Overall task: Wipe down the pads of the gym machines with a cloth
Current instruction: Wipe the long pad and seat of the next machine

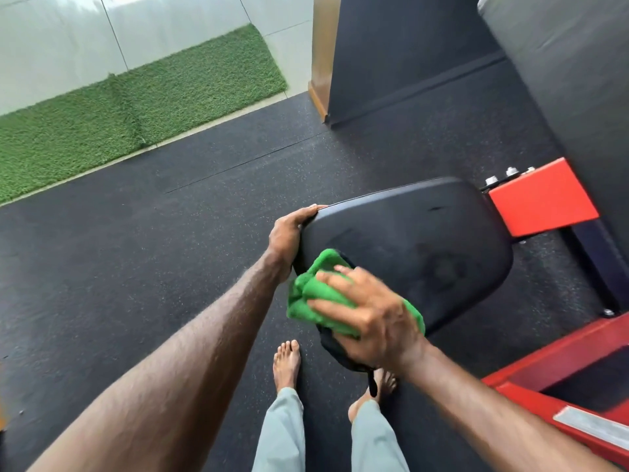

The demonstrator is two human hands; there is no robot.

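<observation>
Green cloth (320, 298) bunched under right hand (371, 318), scrubbing pad (425, 247) at 7 o'clock; left hand (289, 233) clamped pad edge, steadying.

Green turf strip (136, 107) borders speckled black rubber floor (136, 250); perhaps pale tiles (51, 39) beyond

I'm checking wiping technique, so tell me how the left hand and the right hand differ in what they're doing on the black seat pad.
The left hand holds no cloth and grips the far-left edge of the black seat pad, fingers curled over the rim. The right hand lies nearer the body, fingers spread, pressing the bunched green cloth onto the pad's near corner. The left touches the pad directly; the right meets it through the cloth. Both are bare and on the same pad.
</observation>
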